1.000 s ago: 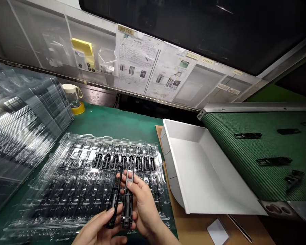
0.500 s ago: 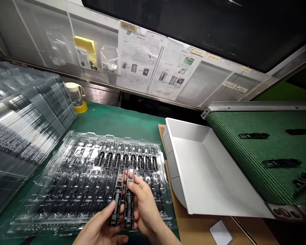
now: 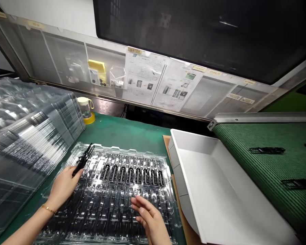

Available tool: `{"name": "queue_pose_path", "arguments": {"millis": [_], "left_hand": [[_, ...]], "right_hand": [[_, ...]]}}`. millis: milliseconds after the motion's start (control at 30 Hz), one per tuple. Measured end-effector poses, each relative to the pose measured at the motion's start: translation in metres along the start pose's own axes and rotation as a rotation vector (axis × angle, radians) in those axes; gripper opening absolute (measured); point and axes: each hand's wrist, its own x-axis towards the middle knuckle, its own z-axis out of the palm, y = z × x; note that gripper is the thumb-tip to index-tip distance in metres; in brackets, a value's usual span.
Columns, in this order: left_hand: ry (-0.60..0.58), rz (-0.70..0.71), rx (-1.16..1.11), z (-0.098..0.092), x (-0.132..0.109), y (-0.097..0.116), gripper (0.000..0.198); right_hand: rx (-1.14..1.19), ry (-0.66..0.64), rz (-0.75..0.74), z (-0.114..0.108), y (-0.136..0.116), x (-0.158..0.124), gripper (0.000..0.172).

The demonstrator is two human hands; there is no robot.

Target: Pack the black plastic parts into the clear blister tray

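Observation:
My left hand grips long, narrow black plastic parts with slotted ends, perhaps two side by side. They tilt over the upper left end of a clear plastic blister tray. In the tray's upper row, several black parts stand side by side, towards the right. The lower row's pockets look dark under the glare, and I cannot tell what fills them. Hovering over the tray's lower right, my right hand has loosely curled fingers apart and holds nothing.
A tall stack of clear trays stands left, beside a bottle on yellow tape. To the right are a grey bin on cardboard and a green conveyor belt carrying black parts. Printed sheets hang behind.
Both hands held two black parts in front of the tray. My left hand has carried its hold up and left over the tray; my right hand has let go. Belt parts moved right.

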Motion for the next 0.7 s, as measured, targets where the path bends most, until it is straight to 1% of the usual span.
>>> {"name": "queue_pose_path", "arguments": {"millis": [67,167,267,367,433,533,600,700], "left_hand": [[-0.020,0.032,0.107,0.004,0.015,-0.006,0.033],[-0.042,0.083,0.188,0.012,0.024,-0.007,0.037],[-0.028,0.146,0.225,0.019,0.021,-0.002,0.042],[-0.019,0.222,0.268,0.027,0.013,0.003,0.050],[-0.024,0.286,0.294,0.033,0.007,0.005,0.048],[-0.013,0.371,0.318,0.042,0.003,0.007,0.040],[0.020,0.388,0.328,0.048,0.005,0.007,0.037],[0.087,0.355,0.316,0.056,0.009,0.007,0.036]], "right_hand": [[0.016,0.004,-0.013,-0.002,0.003,0.001,0.048],[0.023,-0.004,-0.032,-0.002,0.002,0.001,0.049],[0.035,0.018,-0.006,-0.003,-0.001,0.000,0.050],[0.067,0.036,0.022,-0.006,0.000,0.001,0.052],[0.085,0.037,0.025,-0.007,0.002,0.002,0.052],[0.106,0.035,0.019,-0.009,0.005,0.003,0.052],[0.114,0.035,0.016,-0.009,0.006,0.003,0.051],[0.114,0.031,0.010,-0.011,0.006,0.003,0.049]]}}
